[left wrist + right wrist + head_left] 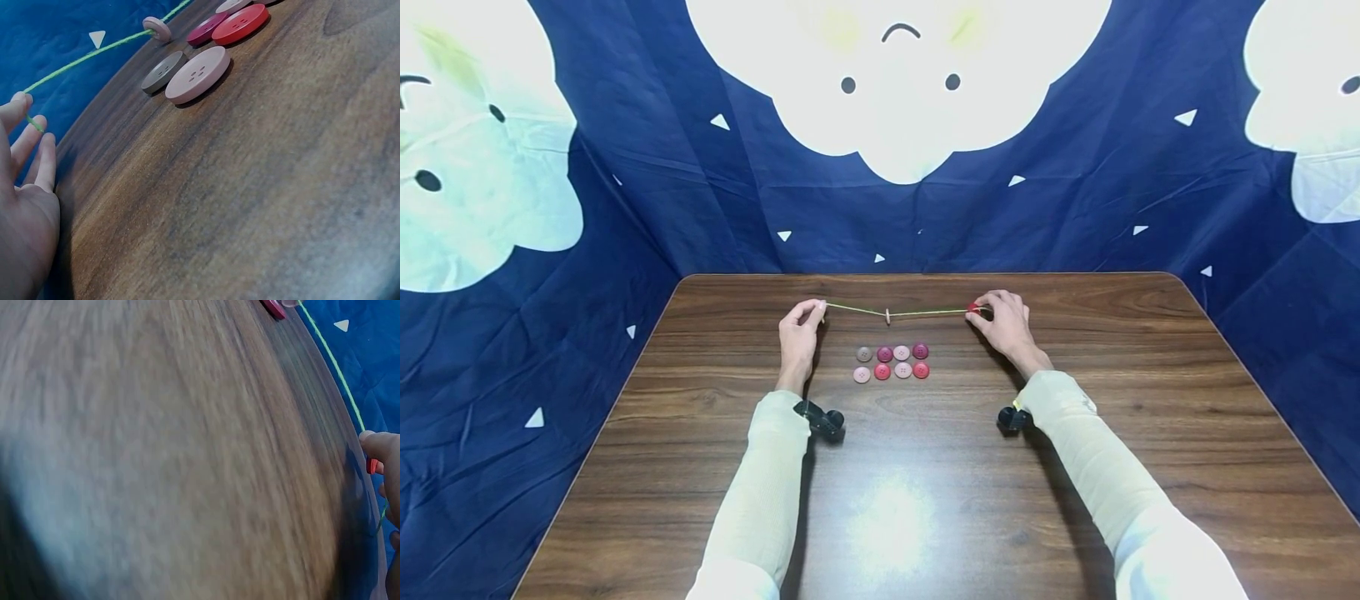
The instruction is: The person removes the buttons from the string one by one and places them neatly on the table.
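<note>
A thin yellow-green string (pixel 928 313) stretches between both hands above the far part of the table, sagging slightly in the middle. Threaded on it, a light pink button (pixel 157 29) hangs edge-on about midway. My left hand (pixel 797 337) pinches one end between thumb and fingertips, and a short tail (pixel 35 124) pokes out past them. The other end is pinched by my right hand (pixel 1009 329), where a small red piece (pixel 371 465) shows at the fingers, partly hidden by them. Beyond that hand, a loose length of string trails down in the right wrist view.
Several four-hole buttons lie in two rows on the wooden table (pixel 715 467), between the hands: a grey-brown one (pixel 864 354), pink ones (pixel 862 375), red ones (pixel 882 372) and dark magenta ones (pixel 921 352). A blue cloth (pixel 917 225) with white clouds hangs behind the far edge.
</note>
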A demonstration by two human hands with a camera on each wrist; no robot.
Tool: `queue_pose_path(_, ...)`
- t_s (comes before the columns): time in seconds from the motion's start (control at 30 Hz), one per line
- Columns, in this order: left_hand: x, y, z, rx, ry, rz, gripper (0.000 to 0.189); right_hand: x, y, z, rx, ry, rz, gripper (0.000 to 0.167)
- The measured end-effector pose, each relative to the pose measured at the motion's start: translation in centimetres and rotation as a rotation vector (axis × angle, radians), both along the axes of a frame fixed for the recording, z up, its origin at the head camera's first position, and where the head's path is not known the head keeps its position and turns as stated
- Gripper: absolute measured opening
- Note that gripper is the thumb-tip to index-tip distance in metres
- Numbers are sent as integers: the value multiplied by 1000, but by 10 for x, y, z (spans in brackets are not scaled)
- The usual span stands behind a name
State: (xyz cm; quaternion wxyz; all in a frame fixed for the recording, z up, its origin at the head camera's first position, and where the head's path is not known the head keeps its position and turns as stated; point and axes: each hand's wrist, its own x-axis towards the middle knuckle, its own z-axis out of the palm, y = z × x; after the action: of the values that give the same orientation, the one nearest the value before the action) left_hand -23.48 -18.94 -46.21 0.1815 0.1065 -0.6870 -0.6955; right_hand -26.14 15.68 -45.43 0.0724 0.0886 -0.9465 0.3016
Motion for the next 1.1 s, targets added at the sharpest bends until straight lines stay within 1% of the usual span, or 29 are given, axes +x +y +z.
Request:
queue_pose_path(0.23,0,0,-1,4,10,-8,23,1,9,0,-2,-13,-15,35)
queue_pose_path(0.53,-1,-1,-2,-10,3,0,28,1,17,-1,4,-8,-32,35)
queue_pose_path(0.67,-1,-1,-3,-22,2,4,27,1,20,-1,7,-7,-40,35)
queue_pose_path(0.9,-1,-1,-2,14,18,-4,22,2,26,-1,4,-11,-51,36)
queue_pose_path(1.1,-1,0,-1,-2,7,5,23,3,31,1,5,-7,-62,35)
